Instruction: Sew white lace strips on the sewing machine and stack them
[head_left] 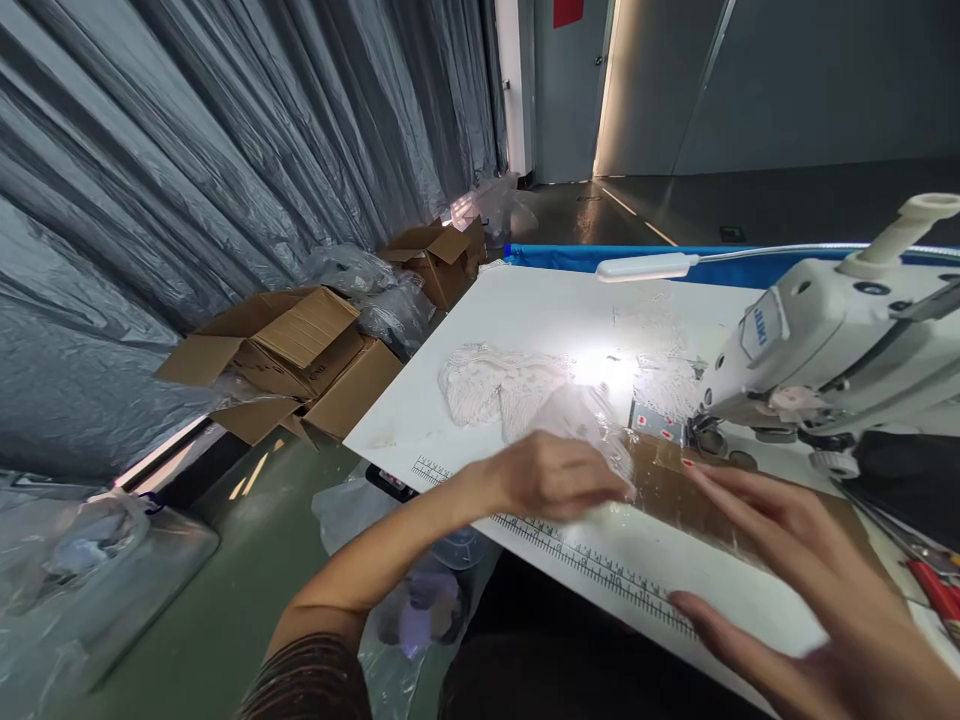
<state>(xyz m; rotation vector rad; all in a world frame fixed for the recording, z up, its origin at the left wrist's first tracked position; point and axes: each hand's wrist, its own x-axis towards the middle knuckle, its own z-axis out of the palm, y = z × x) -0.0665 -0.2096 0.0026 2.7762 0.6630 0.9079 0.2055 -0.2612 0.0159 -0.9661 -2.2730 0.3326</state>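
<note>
My left hand [559, 475] is closed in a pinch at the near edge of a white lace piece [577, 415], slightly blurred; the fingertips seem to grip its edge. The lace lies on the white sewing table [525, 300], left of the presser foot. My right hand [795, 550] holds nothing, its thumb and fingers spread apart over the table's front. The index fingertip is close to a brown taped patch [667, 490] in front of the needle area. A white sewing machine [780, 330] stands at the right. More white lace [469, 385] is spread farther left.
A lamp [646, 266] on a flexible neck lights the table. A printed ruler [577, 560] runs along the front edge. Red-handled tools [934, 590] lie at far right. Open cardboard boxes [300, 330] and plastic bags [390, 300] stand on the floor to the left.
</note>
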